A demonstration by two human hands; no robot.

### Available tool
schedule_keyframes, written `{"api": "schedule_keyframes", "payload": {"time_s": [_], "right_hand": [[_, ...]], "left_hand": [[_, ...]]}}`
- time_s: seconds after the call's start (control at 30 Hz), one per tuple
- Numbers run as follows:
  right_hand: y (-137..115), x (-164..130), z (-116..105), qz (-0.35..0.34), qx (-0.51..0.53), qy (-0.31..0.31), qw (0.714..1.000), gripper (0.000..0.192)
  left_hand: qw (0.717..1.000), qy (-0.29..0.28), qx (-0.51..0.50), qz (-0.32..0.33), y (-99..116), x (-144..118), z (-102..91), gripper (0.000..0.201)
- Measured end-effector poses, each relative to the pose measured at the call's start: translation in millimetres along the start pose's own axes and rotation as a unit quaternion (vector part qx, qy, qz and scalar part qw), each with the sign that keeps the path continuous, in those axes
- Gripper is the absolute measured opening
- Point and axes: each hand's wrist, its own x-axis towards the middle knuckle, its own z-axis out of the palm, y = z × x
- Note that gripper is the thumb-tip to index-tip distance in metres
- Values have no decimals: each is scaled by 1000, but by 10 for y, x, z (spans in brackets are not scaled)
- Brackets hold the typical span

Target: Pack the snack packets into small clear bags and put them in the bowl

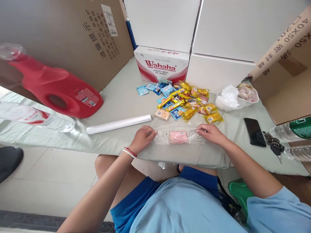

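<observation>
A clear plastic bag [179, 136] lies flat near the front edge of the pale green table [121, 100], with a pink packet [178, 137] inside it. My left hand [143, 138] pinches the bag's left end. At the bag's right end my right hand [212, 133] grips the plastic. Just beyond the bag sits a pile of small yellow and blue snack packets [184, 100].
A white roll [119, 124] lies left of the bag. A red detergent jug [51, 87] and a water bottle [36, 117] lie at far left. A Wahaha carton [161, 64] stands behind. A white bowl [247, 95], crumpled plastic [227, 97], a black phone [255, 132] and keys [274, 144] are at right.
</observation>
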Motion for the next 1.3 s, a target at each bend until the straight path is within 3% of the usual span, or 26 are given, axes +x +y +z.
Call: {"api": "schedule_keyframes", "payload": {"time_s": [0.07, 0.13, 0.2, 0.27, 0.33, 0.4, 0.47, 0.57, 0.6, 0.63, 0.7, 0.77, 0.83, 1.0, 1.1, 1.17, 1.23, 1.3], "right_hand": [[52, 122, 45, 45, -79, -3, 996, 24], [25, 139, 97, 64, -180, 39, 981, 18], [-99, 72, 151, 41, -247, 122, 960, 23], [-295, -21, 220, -21, -247, 172, 953, 31], [-510, -77, 318, -99, -212, 139, 962, 36], [-684, -62, 438, -137, -201, 63, 968, 37], [-784, 5, 551, -120, -216, 0, 969, 36], [-802, 93, 670, -86, -224, -25, 970, 33], [-786, 102, 693, -85, -221, -20, 971, 34], [-765, 102, 707, -87, -219, -12, 972, 34], [-713, 93, 703, -93, -215, -5, 972, 35], [-665, 110, 648, -107, -204, -20, 973, 34], [-635, 188, 549, -115, -196, -27, 974, 33], [-672, 649, 340, -118, -247, 76, 959, 42], [-729, 951, 343, -101, -294, 18, 950, 50], [-768, 1069, 347, -92, -313, -32, 945, 33], [-814, 1081, 320, -100, -317, -59, 941, 22], [-865, 985, 278, -115, -313, -62, 941, 25]], "left_hand": [[998, 18, 60, -21, 0, 75, 97, 36], [993, 39, 103, -37, 0, 85, 186, 33], [990, 56, 120, -46, -4, 58, 248, 29], [989, 71, 115, -53, -23, 27, 271, 26], [989, 89, 99, -62, -52, 6, 253, 24], [984, 130, 95, -81, -60, -18, 203, 23], [965, 211, 121, -97, 2, -69, 143, 25], [926, 327, 177, -64, 266, -212, 112, 28], [927, 324, 188, -34, 386, -261, 135, 28], [938, 286, 194, 8, 509, -300, 176, 28], [965, 147, 200, 89, 723, -328, 303, 35], [971, 43, 205, 114, 851, -290, 457, 43], [971, 0, 217, 103, 883, -224, 592, 46], [963, -6, 250, 98, 789, -172, 732, 40], [963, 0, 251, 101, 763, -210, 721, 40], [963, 3, 251, 99, 766, -233, 713, 40], [963, 6, 250, 97, 778, -245, 716, 41], [964, 12, 245, 99, 793, -244, 727, 41]]}}
